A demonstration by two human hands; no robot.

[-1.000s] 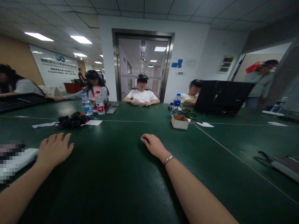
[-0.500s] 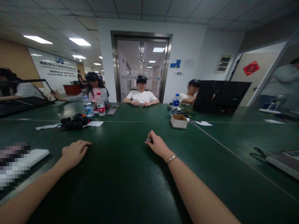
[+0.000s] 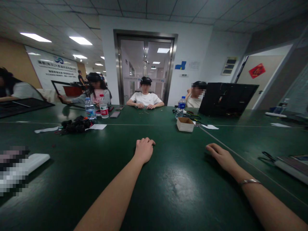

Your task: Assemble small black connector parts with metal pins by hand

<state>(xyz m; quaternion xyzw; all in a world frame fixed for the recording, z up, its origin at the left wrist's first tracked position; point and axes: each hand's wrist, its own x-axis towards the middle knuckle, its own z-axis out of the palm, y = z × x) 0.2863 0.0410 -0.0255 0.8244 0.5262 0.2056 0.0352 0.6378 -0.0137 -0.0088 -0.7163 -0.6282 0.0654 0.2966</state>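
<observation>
My left hand [image 3: 143, 150] rests on the green table [image 3: 178, 189] near the middle of the view, its fingers curled down. Whatever may be under those fingers is hidden. Farther right, my right hand [image 3: 221, 157] hovers low over or touches the tabletop, fingers loosely stretched forward, with nothing visible in it; a silver bracelet [image 3: 250, 182] circles the wrist. Beyond and between the hands stands a small open cardboard box [image 3: 184, 125], touched by neither.
Two bottles [image 3: 90, 110] [image 3: 104, 109] stand beyond a dark cluttered bundle [image 3: 76, 125] at left. Another bottle [image 3: 181, 107] is behind the box. A large black panel [image 3: 227, 99] stands at right. People sit across the table.
My left hand has moved right to the middle, near where my right hand was. My right hand has moved right, and the small metallic object it pinched no longer shows.
</observation>
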